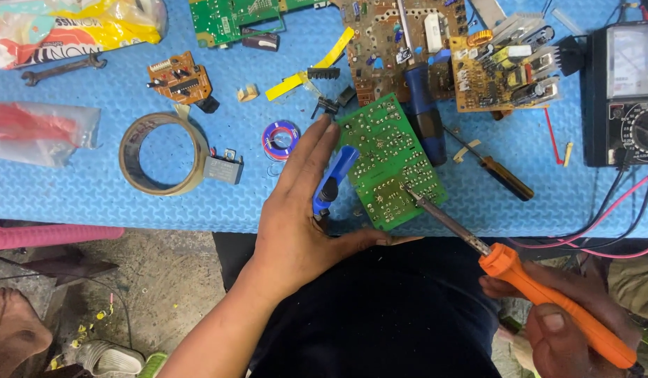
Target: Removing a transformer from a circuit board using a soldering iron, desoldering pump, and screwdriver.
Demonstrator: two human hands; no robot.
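Here, soldering iron (541, 294) (orange-handled) — tip up-left, diagonal

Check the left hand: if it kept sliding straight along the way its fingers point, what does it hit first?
The left hand points up and slightly right. Just past the fingertips lies a small black component; that looks first. The yellow strip lies beyond. The green circuit board stays alongside, to the right. Heights are unclear.

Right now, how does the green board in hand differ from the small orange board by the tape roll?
The green board is larger, held tilted by the left hand, its solder side up, with the soldering iron tip on it. The orange board is smaller, lies flat on the blue mat, untouched, with its components facing up. Both are bare circuit boards.
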